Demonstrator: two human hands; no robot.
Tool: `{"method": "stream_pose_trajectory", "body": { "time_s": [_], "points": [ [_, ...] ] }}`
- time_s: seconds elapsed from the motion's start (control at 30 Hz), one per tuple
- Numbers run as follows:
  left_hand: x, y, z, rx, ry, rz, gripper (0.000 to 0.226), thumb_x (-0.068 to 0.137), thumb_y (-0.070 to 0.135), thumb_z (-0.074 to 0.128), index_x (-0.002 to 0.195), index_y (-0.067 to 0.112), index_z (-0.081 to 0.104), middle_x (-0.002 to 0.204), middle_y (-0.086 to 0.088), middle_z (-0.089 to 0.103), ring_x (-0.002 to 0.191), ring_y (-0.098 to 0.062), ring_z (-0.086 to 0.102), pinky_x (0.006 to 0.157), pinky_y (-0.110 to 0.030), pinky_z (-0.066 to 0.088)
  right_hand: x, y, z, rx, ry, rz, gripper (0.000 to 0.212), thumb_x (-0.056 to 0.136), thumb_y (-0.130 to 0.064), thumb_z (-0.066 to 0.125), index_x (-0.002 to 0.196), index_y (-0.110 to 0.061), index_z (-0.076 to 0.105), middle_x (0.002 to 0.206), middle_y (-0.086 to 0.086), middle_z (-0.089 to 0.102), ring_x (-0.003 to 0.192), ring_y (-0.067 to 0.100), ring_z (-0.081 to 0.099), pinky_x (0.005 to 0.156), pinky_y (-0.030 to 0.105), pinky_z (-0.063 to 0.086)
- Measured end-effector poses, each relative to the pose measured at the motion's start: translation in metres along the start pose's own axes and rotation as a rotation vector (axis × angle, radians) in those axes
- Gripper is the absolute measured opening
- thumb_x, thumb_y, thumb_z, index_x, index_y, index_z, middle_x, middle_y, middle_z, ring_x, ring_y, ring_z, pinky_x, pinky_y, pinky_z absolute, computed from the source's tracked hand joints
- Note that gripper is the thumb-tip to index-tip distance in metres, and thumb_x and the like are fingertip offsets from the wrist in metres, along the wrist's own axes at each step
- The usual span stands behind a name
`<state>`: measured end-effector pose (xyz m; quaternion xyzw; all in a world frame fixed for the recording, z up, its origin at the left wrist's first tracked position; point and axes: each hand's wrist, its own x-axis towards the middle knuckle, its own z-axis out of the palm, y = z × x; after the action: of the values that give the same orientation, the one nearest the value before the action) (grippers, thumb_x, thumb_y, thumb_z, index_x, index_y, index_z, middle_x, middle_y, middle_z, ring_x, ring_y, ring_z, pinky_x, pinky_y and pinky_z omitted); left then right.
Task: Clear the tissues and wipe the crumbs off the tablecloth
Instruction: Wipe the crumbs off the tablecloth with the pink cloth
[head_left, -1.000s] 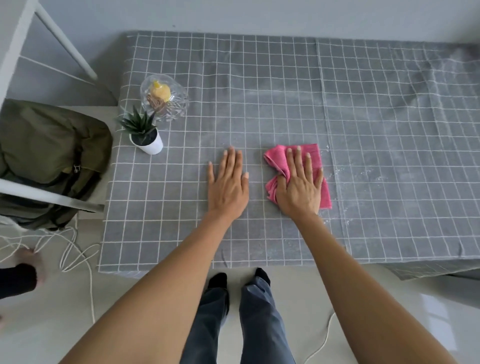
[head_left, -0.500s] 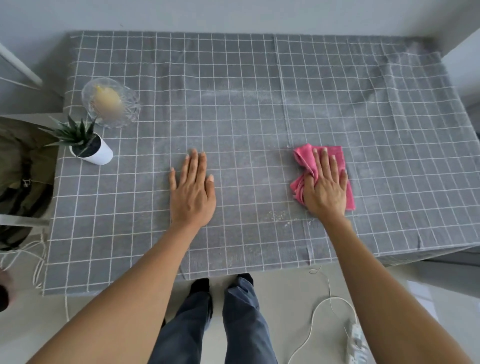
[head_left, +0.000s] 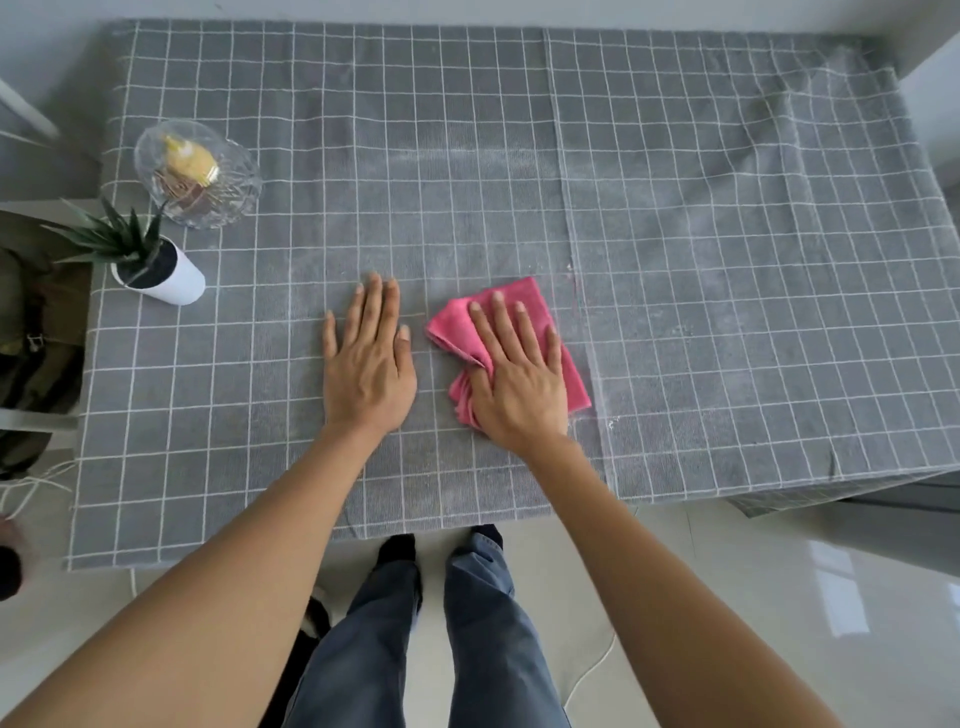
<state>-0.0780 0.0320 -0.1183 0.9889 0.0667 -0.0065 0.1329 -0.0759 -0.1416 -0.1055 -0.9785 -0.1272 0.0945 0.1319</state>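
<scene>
Nearest the viewer, two bare forearms reached over the front edge of a surface draped in a grey checked tablecloth (head_left: 675, 218); the left hand (head_left: 370, 364) lay flat with fingers spread, holding nothing, while the right hand (head_left: 519, 382) pressed a bunched pink cloth (head_left: 524, 301) down with an open, splayed grip. Pale crumbs (head_left: 613, 423) showed just right of the cloth, and no tissues were visible. Farther back left stood a small potted plant (head_left: 156, 270) and a glass dish (head_left: 197, 174); a wide sweep could probably bunch the loose tablecloth or knock them
</scene>
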Motion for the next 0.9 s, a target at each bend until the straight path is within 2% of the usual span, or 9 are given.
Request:
{"method": "stream_pose_trajectory", "body": {
  "time_s": [0.1, 0.2, 0.27, 0.33, 0.43, 0.57, 0.63, 0.77, 0.9],
  "points": [
    [0.001, -0.002, 0.001, 0.021, -0.015, 0.004, 0.055, 0.099, 0.033, 0.010, 0.153, 0.019, 0.006, 0.160, 0.001, 0.003, 0.148, -0.014, 0.002, 0.120, -0.045, 0.000, 0.000, 0.035, -0.008, -0.023, 0.005, -0.048, 0.057, 0.097, -0.041, 0.015, 0.151, -0.033, 0.001, 0.159, -0.008, -0.003, 0.146, 0.013, -0.009, 0.119, 0.042, -0.009],
    [0.000, -0.002, 0.000, 0.026, -0.022, 0.012, 0.055, 0.099, 0.034, 0.007, 0.152, 0.020, 0.002, 0.160, 0.002, 0.000, 0.148, -0.013, -0.001, 0.120, -0.045, -0.002, 0.001, 0.081, -0.022, -0.093, 0.021, 0.116, 0.058, 0.094, -0.040, 0.006, 0.149, -0.033, -0.012, 0.159, -0.006, -0.011, 0.145, 0.015, -0.014, 0.118, 0.041, -0.011],
    [0.000, -0.002, 0.000, 0.019, -0.024, 0.012, 0.054, 0.101, 0.032, 0.011, 0.152, 0.019, 0.002, 0.160, 0.002, -0.001, 0.147, -0.013, -0.002, 0.120, -0.045, -0.002, -0.003, 0.115, -0.035, -0.087, 0.036, 0.265, 0.061, 0.091, -0.042, 0.002, 0.150, -0.031, -0.011, 0.159, -0.004, -0.011, 0.146, 0.016, -0.013, 0.119, 0.043, -0.007],
    [0.000, -0.002, -0.001, 0.019, -0.027, 0.007, 0.053, 0.102, 0.031, 0.015, 0.152, 0.019, 0.002, 0.160, 0.001, -0.001, 0.147, -0.014, -0.002, 0.120, -0.045, -0.002, -0.006, 0.134, -0.044, -0.041, 0.060, 0.375, 0.063, 0.090, -0.042, 0.006, 0.151, -0.030, -0.006, 0.160, -0.004, -0.007, 0.147, 0.017, -0.008, 0.120, 0.043, -0.005],
    [0.001, -0.001, -0.002, 0.020, -0.045, -0.006, 0.053, 0.103, 0.031, 0.015, 0.152, 0.019, 0.000, 0.160, 0.001, -0.003, 0.147, -0.014, -0.004, 0.119, -0.044, -0.004, -0.004, 0.129, -0.044, -0.031, 0.074, 0.443, 0.061, 0.093, -0.039, 0.015, 0.151, -0.031, -0.003, 0.160, -0.004, -0.006, 0.147, 0.017, -0.006, 0.118, 0.042, -0.008],
    [-0.008, 0.003, -0.004, -0.022, -0.083, -0.009, 0.053, 0.103, 0.033, 0.011, 0.151, 0.018, -0.004, 0.160, 0.000, -0.006, 0.147, -0.013, -0.009, 0.119, -0.045, -0.007, -0.004, 0.101, -0.035, -0.011, 0.071, 0.517, 0.060, 0.099, -0.037, 0.020, 0.151, -0.031, -0.009, 0.160, -0.003, -0.012, 0.147, 0.018, -0.010, 0.118, 0.045, -0.010],
    [-0.027, 0.006, -0.002, -0.019, -0.079, 0.010, 0.055, 0.100, 0.037, 0.006, 0.151, 0.019, -0.002, 0.160, 0.001, -0.005, 0.146, -0.013, -0.008, 0.118, -0.045, -0.007, -0.009, 0.077, -0.028, -0.024, 0.057, 0.476, 0.060, 0.099, -0.038, 0.017, 0.150, -0.029, -0.013, 0.159, -0.001, -0.015, 0.146, 0.020, -0.013, 0.117, 0.047, -0.010],
    [-0.052, 0.007, 0.001, 0.010, -0.068, 0.016, 0.058, 0.097, 0.039, 0.003, 0.151, 0.020, 0.002, 0.159, 0.002, 0.000, 0.147, -0.012, -0.003, 0.118, -0.044, -0.007, -0.031, 0.010, -0.002, -0.043, -0.005, 0.267, 0.063, 0.094, -0.043, 0.007, 0.149, -0.028, -0.018, 0.157, -0.001, -0.020, 0.144, 0.020, -0.020, 0.116, 0.049, -0.013],
    [-0.052, 0.006, 0.000, 0.019, -0.055, 0.026, 0.056, 0.099, 0.036, 0.009, 0.152, 0.019, 0.005, 0.160, 0.002, 0.003, 0.147, -0.011, -0.001, 0.118, -0.042, -0.005, -0.048, -0.011, 0.005, 0.023, 0.011, 0.118, 0.063, 0.092, -0.041, 0.017, 0.153, -0.031, 0.004, 0.161, -0.005, -0.001, 0.148, 0.017, -0.005, 0.118, 0.047, -0.007]
  ]
}}
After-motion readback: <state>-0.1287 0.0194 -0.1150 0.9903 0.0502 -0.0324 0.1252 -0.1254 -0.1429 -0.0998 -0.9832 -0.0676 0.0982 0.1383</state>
